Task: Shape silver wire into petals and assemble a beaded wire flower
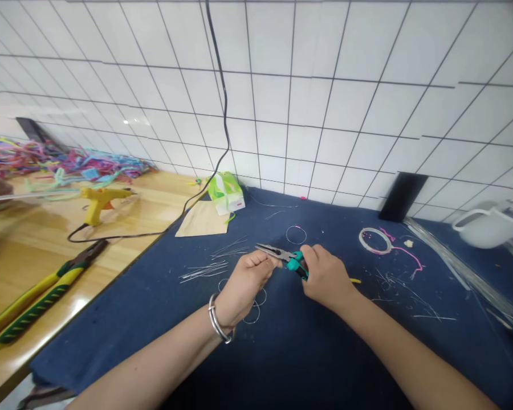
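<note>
My right hand is wrapped round the teal and black handles of the needle-nose pliers. Their grey jaws point left, above the fingertips of my left hand. That hand is closed in a pinch right under the jaws; what it holds is too small or hidden to make out. Thin wire rings lie beneath my left wrist, partly covered by it. Beside that hand, several short straight wires are spread on the dark blue cloth. Beyond the pliers lies one wire ring with a pink bit.
At left on the wooden table are yellow-green pliers, a yellow glue gun and colourful strips. A tissue pack stands by the tiled wall. Rightward are a wire coil, wire scraps, long wires and a white mug.
</note>
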### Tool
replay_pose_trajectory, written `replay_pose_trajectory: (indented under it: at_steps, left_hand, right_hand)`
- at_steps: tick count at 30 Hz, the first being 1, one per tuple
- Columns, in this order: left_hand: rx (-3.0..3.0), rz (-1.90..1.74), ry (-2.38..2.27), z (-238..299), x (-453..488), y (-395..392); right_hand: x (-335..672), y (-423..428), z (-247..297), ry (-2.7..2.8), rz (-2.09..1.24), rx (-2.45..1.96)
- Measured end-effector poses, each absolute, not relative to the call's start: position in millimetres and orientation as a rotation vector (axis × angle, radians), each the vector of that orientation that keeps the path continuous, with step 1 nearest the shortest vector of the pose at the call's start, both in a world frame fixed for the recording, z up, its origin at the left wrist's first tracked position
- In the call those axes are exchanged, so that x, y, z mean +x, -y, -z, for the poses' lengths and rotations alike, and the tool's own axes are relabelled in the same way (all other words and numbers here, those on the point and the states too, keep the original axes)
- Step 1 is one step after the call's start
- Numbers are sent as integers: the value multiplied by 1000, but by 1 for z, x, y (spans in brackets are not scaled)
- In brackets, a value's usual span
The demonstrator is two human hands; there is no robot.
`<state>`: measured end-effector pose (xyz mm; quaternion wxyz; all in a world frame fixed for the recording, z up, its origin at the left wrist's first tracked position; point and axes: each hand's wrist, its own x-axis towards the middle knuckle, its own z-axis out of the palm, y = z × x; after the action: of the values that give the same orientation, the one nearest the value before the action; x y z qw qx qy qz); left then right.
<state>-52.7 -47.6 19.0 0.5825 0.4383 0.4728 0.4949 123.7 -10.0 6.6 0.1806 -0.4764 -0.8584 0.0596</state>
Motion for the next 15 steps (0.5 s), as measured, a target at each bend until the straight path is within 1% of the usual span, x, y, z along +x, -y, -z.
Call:
replay_pose_trajectory:
  at_steps: [1, 2, 3, 7, 10, 13, 15]
  left_hand:
    - [1022, -1160, -1117, -18, -52, 47]
    - [1036, -1167, -1126, -17, -51, 47]
    - [1061, -1173, -1129, -17, -51, 46]
    - [1207, -1147, -1090, -16, -54, 44]
    - [1347, -1133, -1099, -18, -57, 44]
    - [1468, -1137, -1165, -19, -57, 43]
    - [1530, -1134, -1228, -19, -57, 43]
  right_hand:
    - [125, 9, -7, 2443, -94, -1366]
    - [126, 9, -6, 2454, -94, -1372]
    - [126, 10, -7, 2456, -159, -1365]
    - [125, 16, -9, 2375, -640, -1295]
    - [125, 18, -13, 2291, -902, -1275]
    - [125, 18, -14, 2264, -1080, -1249]
    - [126, 17, -14, 2253, -1071, -1252]
